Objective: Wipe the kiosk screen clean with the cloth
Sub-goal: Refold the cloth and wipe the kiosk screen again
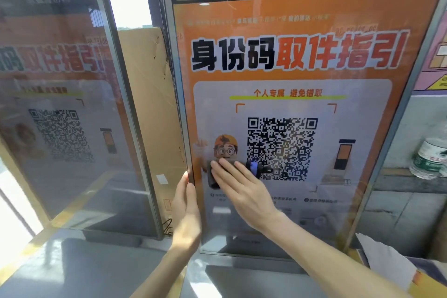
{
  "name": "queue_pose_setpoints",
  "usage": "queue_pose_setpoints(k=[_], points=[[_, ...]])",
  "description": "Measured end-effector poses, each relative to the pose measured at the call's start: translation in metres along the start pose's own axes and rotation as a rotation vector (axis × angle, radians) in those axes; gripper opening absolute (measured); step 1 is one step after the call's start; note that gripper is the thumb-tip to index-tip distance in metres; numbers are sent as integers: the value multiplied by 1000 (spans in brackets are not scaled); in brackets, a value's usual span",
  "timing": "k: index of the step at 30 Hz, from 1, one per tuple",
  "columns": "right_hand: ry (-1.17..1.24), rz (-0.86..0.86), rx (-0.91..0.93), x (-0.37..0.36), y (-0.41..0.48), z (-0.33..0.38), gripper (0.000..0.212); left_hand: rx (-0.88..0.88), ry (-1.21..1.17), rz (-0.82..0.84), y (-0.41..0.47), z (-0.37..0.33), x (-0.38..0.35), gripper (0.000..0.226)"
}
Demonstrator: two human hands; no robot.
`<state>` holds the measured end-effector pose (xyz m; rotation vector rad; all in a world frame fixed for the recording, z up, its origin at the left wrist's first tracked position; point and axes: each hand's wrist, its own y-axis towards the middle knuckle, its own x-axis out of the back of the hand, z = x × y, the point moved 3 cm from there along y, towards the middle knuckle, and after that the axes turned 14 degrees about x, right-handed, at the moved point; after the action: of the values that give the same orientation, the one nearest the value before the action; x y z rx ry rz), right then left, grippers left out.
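Nearby: second kiosk [60, 80] left, cardboard sheet [145, 92] between, bottle [428, 157] right. Right hand [242, 191], fingers straight, presses cloth [212, 178] on kiosk screen [290, 75]; left hand [186, 213], fingers straight, rests on its edge.

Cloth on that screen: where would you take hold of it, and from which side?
Probably its exposed lower-left corner, coming from the left: the cloth lies flat on the kiosk screen under the straight fingers of the right hand, which cover the rest.
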<state>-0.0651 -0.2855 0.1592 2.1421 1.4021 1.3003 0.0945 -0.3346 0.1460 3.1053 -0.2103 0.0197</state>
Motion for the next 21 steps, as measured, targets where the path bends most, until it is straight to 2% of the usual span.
queue_pose_setpoints(k=[3,6,12,16,21], points=[[20,-123,-130,15,24,-25,47,-115,185,-144,-12,3,-13,52],[53,-162,-118,12,31,-23,48,-161,269,-198,-14,3,-28,58],[115,34,55,-16,-17,20,58,-185,292,-212,-18,12,-35,70],[85,99,140,-8,-46,12,58,-231,369,-164,-28,15,-39,70],[75,-92,-96,21,-18,-36,44,-238,421,-145,-32,14,-56,73]])
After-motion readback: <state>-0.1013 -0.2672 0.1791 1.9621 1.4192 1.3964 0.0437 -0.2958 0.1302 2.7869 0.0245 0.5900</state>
